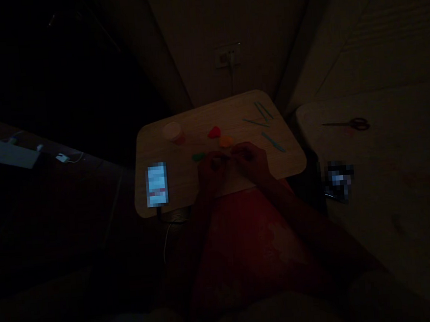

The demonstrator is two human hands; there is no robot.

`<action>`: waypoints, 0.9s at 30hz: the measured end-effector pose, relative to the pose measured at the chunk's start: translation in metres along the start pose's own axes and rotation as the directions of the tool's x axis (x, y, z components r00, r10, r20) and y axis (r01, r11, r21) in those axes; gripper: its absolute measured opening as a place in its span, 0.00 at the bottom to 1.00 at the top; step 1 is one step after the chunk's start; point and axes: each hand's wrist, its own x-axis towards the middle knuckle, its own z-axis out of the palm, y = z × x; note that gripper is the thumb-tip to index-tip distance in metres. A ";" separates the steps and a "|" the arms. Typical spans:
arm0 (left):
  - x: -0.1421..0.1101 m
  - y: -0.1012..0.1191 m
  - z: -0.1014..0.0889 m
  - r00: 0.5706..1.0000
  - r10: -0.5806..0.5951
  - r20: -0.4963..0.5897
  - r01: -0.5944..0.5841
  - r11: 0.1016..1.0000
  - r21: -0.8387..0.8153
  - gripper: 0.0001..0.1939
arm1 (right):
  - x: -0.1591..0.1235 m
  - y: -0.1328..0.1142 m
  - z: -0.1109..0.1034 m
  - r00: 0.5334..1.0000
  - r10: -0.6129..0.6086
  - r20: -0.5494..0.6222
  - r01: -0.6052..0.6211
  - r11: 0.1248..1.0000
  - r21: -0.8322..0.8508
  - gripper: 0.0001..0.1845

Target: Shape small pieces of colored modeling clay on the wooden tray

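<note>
In dim light, my left hand [211,172] and my right hand [254,160] meet over the near edge of a small wooden table [187,182]. The fingers of both are curled in, fingertips close together. Anything small between them is too dark to make out. Just beyond my fingers lies an orange lump [226,141] that looks like modelling clay, with a red lump [214,132] behind it to the left. A green piece [198,157] rests beside my left hand, partly covered by it.
A round tub [173,132] stands at the table's back left, a lit phone [157,184] at front left. Thin sticks [261,111] and a blue-green flat tool [273,142] lie on the right. Scissors [356,123] and another device [337,179] rest on the surface farther right.
</note>
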 end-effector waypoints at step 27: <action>0.000 -0.001 -0.005 1.000 -0.018 0.000 0.018 0.997 -0.079 0.08 | 0.002 -0.003 -0.003 0.969 -0.177 0.171 0.193 0.978 -0.083 0.06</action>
